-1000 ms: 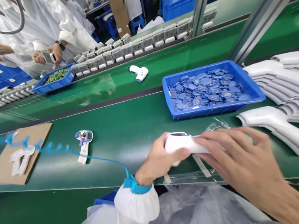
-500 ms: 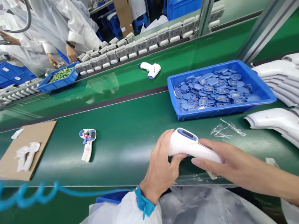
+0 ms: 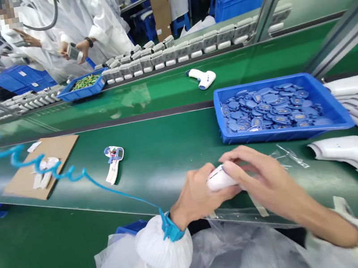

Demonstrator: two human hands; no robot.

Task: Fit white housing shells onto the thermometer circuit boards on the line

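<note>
1. A white device [image 3: 218,181] is held above the near edge of the green bench [image 3: 160,146], grasped by the curled fingers of the left hand [image 3: 197,194].
2. The device is touched at its right end by the right hand [image 3: 267,179]; whether it is gripped by those fingers cannot be told.
3. A blue wristband [image 3: 171,228], joined to a coiled cord [image 3: 116,191], is worn above the left hand.
4. Blue parts [image 3: 270,108] are heaped in a blue tray [image 3: 287,134] beyond the right hand.
5. White shells [image 3: 347,148] are stacked right of the tray.
6. An opened unit [image 3: 113,162] is laid farther left.
</note>
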